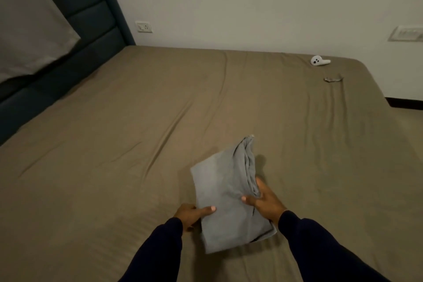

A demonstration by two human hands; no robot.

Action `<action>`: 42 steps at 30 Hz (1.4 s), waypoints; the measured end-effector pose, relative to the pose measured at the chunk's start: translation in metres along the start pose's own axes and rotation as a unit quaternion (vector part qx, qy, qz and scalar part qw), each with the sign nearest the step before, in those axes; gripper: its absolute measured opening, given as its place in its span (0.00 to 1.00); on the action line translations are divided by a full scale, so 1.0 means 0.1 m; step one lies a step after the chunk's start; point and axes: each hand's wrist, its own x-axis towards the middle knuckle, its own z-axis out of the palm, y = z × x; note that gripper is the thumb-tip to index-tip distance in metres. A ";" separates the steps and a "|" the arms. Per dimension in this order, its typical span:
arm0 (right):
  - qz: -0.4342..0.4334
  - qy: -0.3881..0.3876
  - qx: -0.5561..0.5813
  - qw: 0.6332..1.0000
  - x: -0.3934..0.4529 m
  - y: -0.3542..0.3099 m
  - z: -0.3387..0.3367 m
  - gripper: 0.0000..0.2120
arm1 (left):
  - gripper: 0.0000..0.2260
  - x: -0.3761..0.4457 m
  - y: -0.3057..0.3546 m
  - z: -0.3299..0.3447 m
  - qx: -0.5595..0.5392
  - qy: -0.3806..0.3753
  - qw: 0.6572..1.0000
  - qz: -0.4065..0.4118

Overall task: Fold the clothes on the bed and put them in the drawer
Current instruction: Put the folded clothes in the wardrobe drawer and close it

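Near six o'clock in the view, a grey garment sits folded into a thick bundle, held just above the brown sheet of the bed. Left hand pinches its near edge at about seven o'clock, thumb on top. Right hand grasps the layered edge at four o'clock, fingers curled under. Folding looks finished for this piece; carrying it to the drawer is what remains, and no drawer shows. No other clothes are visible on the bed. Toward one o'clock lie a white controller and a small dark scrap. A grey pillow leans on the dark headboard at ten o'clock.
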 end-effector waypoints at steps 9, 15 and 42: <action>-0.049 -0.223 -0.141 0.963 -0.51 -1.06 0.18 0.30 | 0.53 -0.97 0.00 -0.54 -0.139 0.182 0.968 0.099; -0.008 -0.395 -0.200 0.897 -0.89 -1.72 0.50 0.26 | 0.48 -1.72 -0.39 -0.83 -0.149 0.014 0.978 0.143; 0.032 -0.541 -0.215 0.812 -4.75 -0.69 5.30 0.31 | 0.37 -6.90 -6.06 -0.34 -0.587 0.450 0.667 0.088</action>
